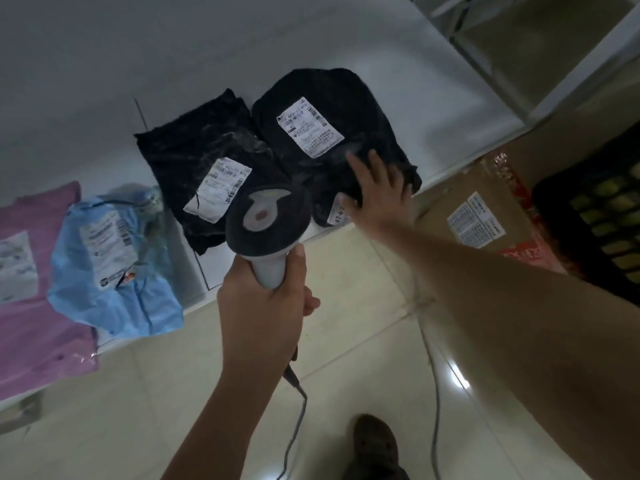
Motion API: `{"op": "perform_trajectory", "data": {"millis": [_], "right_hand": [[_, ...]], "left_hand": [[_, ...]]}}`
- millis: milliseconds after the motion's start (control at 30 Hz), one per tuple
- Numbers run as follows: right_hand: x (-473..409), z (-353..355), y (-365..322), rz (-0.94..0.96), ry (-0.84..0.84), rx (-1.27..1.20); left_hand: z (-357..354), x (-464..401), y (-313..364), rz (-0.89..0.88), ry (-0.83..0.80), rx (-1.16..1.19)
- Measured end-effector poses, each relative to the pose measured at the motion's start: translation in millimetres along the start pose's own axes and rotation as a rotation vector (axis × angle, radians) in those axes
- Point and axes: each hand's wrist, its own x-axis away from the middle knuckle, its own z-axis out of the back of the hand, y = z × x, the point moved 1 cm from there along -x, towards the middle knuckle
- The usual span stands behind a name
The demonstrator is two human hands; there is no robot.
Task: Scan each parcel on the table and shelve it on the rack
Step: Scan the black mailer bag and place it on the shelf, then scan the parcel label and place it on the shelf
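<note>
- The right hand (375, 195) lies at centre frame with fingers straight and spread, resting on the near right corner of the rounded black parcel (322, 109).
- That parcel sits on the white table (398, 64); its bulk and label (310, 128) lie up and left of the fingers, long axis running toward upper left.
- The left hand (266, 299), below centre, clamps the scanner (266, 220) handle.
- Scanner head is just left of the right hand; the scan appears still to be made.

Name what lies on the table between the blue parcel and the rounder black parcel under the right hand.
In the head view, a flat black parcel lies between the blue parcel and the rounder black parcel; the scanner overlaps its near edge.
</note>
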Motion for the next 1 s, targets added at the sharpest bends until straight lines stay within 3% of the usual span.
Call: {"op": "perform_trajectory", "data": {"millis": [100,167,333,500,733,1000], "right_hand": [[6,-32,8,0.019,-0.341,0.100],[-2,-39,9,0.018,-0.430,0.139],[-22,-25,-5,-0.019,-0.514,0.223],[22,-1,-46,0.169,-0.369,0.287],[150,45,-180,0.417,-0.447,0.214],[298,68,-387,0.677,-0.608,0.153]], "left_hand": [[-3,1,-4,0.007,0.003,-0.040],[-2,0,-8,0.012,0.003,-0.054],[8,4,-8,0.072,0.039,-0.024],[38,31,12,0.107,0.078,0.002],[142,99,55,0.209,0.187,0.091],[352,188,79,0.280,0.501,0.169]]}}
